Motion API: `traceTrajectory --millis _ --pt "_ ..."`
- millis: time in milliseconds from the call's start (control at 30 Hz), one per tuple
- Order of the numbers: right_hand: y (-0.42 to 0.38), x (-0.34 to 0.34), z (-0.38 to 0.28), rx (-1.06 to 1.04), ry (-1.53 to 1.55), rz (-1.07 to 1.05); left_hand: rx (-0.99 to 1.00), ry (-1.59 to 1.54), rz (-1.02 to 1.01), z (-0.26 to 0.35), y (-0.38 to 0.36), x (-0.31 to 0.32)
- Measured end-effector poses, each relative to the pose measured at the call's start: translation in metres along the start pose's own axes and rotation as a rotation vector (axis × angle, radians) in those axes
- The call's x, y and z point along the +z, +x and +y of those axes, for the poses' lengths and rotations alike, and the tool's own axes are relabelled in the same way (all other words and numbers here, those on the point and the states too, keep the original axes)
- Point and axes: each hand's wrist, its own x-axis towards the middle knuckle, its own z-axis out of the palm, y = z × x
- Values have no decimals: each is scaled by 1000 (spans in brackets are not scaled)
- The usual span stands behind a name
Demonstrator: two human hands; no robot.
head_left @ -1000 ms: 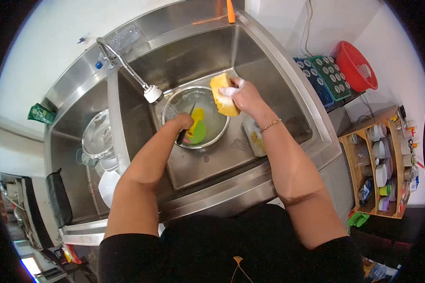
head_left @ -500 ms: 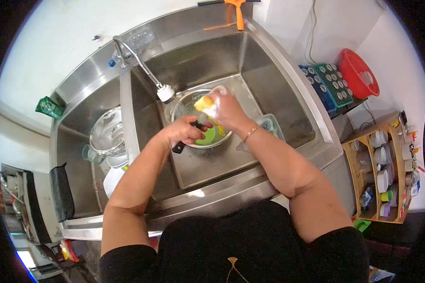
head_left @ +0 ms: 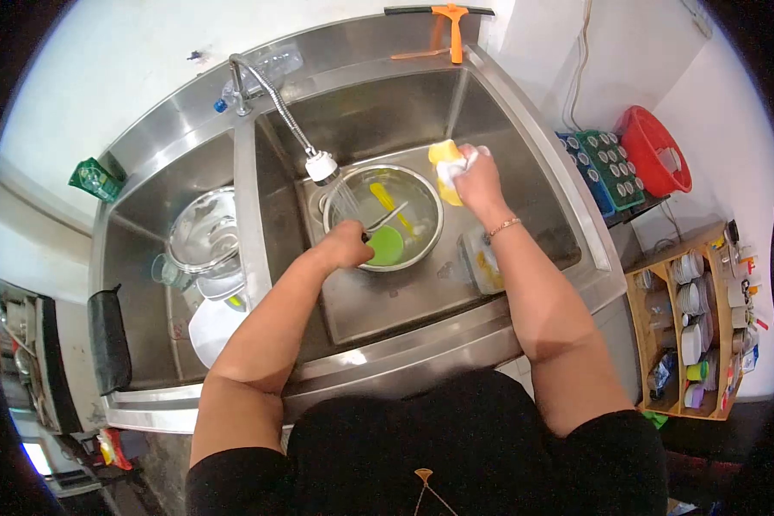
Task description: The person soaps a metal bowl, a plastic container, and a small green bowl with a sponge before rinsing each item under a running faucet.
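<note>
My left hand (head_left: 344,245) is closed round the black handle of a knife (head_left: 387,216), whose thin metal blade points up and right over a steel bowl (head_left: 439,230). Inside that bowl are water, a light green cup (head_left: 387,247) and a yellow utensil (head_left: 381,194). Off to the bowl's right, my right hand (head_left: 479,185) grips a yellow sponge (head_left: 445,155) covered in white foam. Water sprays from the white faucet head (head_left: 322,167) into the bowl's left side.
A clear plastic container (head_left: 482,262) stands in the right basin, below my right wrist. The left basin holds a steel bowl (head_left: 181,245), a glass (head_left: 165,270) and a white dish (head_left: 208,331). An orange squeegee (head_left: 456,34) lies on the back ledge.
My right hand with the sponge has moved right, away from my left hand. The knife has turned, its blade now over the bowl. Water now sprays visibly from the faucet.
</note>
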Motion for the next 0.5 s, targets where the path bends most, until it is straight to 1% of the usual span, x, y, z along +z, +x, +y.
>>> traceTrajectory --millis 33,67,100,133,167,200,233,267,300,367,400,467,500 --pt "-3 5 -2 -55 -9 29 -1 -3 -5 2 0 -1" --pt "-10 12 -4 -38 43 -90 -115 -31 -40 4 2 -3" --pt "-21 13 -24 -20 96 -207 -228 -58 -74 12 0 -8" --pt "-33 14 -39 -240 -48 -258 -225 -55 -77 18 -1 -8" --pt "-43 28 -47 -287 51 -221 -218 -13 4 23 -3 -6" --pt "-57 45 -52 -259 90 -293 -212 28 86 30 -7 -5" --pt "-61 59 -51 -290 64 -275 -241 11 200 40 -13 -7" --pt "-64 70 -47 -319 41 -259 -242 14 196 38 -15 -7" --pt "-59 65 -42 -313 44 -263 -176 45 204 34 -17 -5" --pt "-33 44 -35 -284 -110 -362 -31 116 250 26 -17 3" --pt "-31 39 -42 -294 -112 -358 -33 115 260 29 -18 0" --pt "-35 32 -50 -51 -164 -367 -134 97 236 39 -20 -3" --pt "-40 67 -27 -313 -152 -269 -115 123 270 35 -14 0"
